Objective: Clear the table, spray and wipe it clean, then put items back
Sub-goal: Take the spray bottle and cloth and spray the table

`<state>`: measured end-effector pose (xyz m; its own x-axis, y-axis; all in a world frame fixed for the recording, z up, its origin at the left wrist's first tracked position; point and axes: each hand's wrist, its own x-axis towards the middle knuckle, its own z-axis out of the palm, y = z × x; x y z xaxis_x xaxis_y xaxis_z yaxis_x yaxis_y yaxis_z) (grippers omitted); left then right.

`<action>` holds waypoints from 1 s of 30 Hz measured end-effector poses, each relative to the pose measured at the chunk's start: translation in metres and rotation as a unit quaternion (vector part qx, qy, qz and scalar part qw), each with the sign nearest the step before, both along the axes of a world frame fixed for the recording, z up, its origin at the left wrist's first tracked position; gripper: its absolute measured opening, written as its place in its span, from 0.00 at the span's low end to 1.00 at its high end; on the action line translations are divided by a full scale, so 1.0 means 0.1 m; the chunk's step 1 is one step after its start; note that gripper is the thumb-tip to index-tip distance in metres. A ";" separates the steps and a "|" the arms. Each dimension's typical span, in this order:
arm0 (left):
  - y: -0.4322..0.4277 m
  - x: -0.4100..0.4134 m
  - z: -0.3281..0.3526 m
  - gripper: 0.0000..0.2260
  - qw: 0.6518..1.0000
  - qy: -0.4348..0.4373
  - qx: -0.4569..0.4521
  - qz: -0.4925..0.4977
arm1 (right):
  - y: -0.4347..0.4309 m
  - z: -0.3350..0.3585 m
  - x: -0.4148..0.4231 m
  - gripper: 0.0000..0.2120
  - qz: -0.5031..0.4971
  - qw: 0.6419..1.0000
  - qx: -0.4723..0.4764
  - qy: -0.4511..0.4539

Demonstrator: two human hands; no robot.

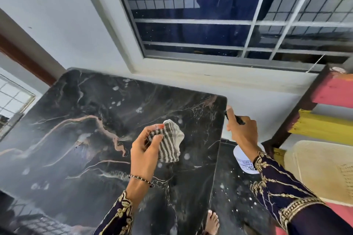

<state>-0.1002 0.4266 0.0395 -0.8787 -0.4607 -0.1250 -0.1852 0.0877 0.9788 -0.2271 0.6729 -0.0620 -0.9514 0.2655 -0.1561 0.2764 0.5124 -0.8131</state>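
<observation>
**Head view.** The black marble-patterned surface (66,124) fills the centre and left of the frame. No items stand on it, so the clearing step appears complete. Pale spray blotches (139,109) are scattered across it, mostly towards the upper centre. Spraying is therefore judged under way or nearly finished.

The left grip (145,149), at the centre of the frame, has fingers and thumb curled round a bunched grey-and-white striped cloth (171,139). The cloth is over the surface, but contact between the two cannot be confirmed.

The right grip (242,129), right of centre, is closed round the black trigger head of a white plastic spray bottle (245,160). The bottle hangs just beside the right edge of the surface.

The blotches look unwiped, so two steps appear to remain: wiping and returning the items. The removed items are not in view.

A white-barred window (229,15) occupies the upper right. A cream plastic chair (321,168) stands at the lower right.
</observation>
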 end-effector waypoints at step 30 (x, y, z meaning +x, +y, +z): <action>1.98 -0.73 -0.32 0.11 0.966 -0.061 -0.028 -0.250 | 1.79 0.13 0.75 0.24 -0.060 0.988 -0.090 0.107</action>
